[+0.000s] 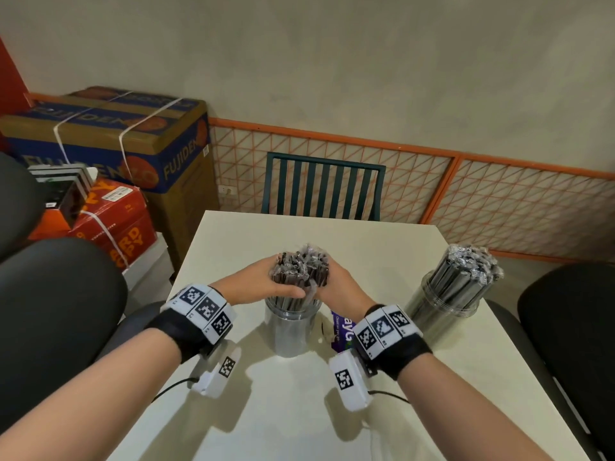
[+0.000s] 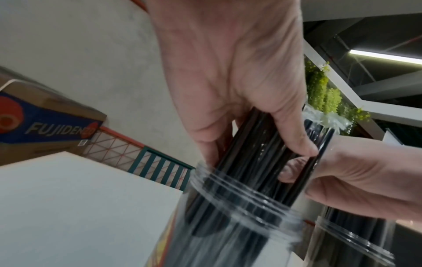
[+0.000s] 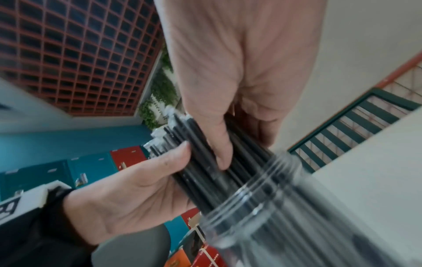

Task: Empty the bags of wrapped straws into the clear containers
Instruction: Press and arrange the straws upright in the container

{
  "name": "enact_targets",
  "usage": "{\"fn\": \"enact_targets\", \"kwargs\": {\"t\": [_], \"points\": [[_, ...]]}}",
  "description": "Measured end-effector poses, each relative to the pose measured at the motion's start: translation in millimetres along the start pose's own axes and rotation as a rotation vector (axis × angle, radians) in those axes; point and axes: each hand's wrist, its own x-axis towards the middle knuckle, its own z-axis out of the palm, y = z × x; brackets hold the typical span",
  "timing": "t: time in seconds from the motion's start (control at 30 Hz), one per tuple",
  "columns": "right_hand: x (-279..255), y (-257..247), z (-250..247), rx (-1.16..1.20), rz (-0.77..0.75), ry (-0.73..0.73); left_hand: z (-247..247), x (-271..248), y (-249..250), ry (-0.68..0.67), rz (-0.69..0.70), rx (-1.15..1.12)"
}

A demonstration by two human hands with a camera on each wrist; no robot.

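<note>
A bundle of black wrapped straws [image 1: 299, 267] stands with its lower ends inside a clear container [image 1: 290, 327] at the table's middle. My left hand [image 1: 266, 281] grips the bundle from the left and my right hand [image 1: 336, 282] grips it from the right, both just above the container's rim. In the left wrist view my left hand's thumb and fingers curl round the straws [image 2: 262, 144] above the threaded rim [image 2: 239, 195]. The right wrist view shows my right hand's fingers round the same straws [image 3: 205, 162]. A second clear container [image 1: 449, 294], packed with wrapped straws, stands at the right.
A purple printed bag [image 1: 341, 331] lies flat behind my right wrist. The white table [image 1: 299, 410] is flanked by black chairs [image 1: 56, 314] left and right, with a green chair [image 1: 322, 184] at the far edge. Cardboard boxes [image 1: 109, 138] are stacked at the back left.
</note>
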Motion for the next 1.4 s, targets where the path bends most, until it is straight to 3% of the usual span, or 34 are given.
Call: {"fn": "enact_targets", "kwargs": {"t": [0.23, 0.47, 0.77, 1.07, 1.23, 1.4], "points": [[2.7, 0.2, 10.8, 0.05, 0.023, 0.036, 12.1, -1.0, 4.8, 0.048, 0.073, -0.035], [4.6, 1.6, 4.1, -0.021, -0.001, 0.032, 11.1, -5.2, 5.0, 0.236, 0.083, 0.103], [7.7, -1.6, -16.2, -0.189, -0.019, -0.187, -11.8, -8.9, 1.9, -0.055, 0.014, 0.122], [-1.2, 10.9, 1.0, -0.136, -0.018, -0.17, 13.8, -14.5, -17.4, 0.075, 0.03, 0.002], [-3.2, 4.9, -0.9, -0.07, -0.064, -0.052, 11.2, -17.9, -6.4, 0.177, 0.059, 0.018], [-8.4, 13.2, -2.5, -0.086, -0.044, -0.182, 13.9, -26.2, 0.8, 0.097, 0.059, 0.1]]}}
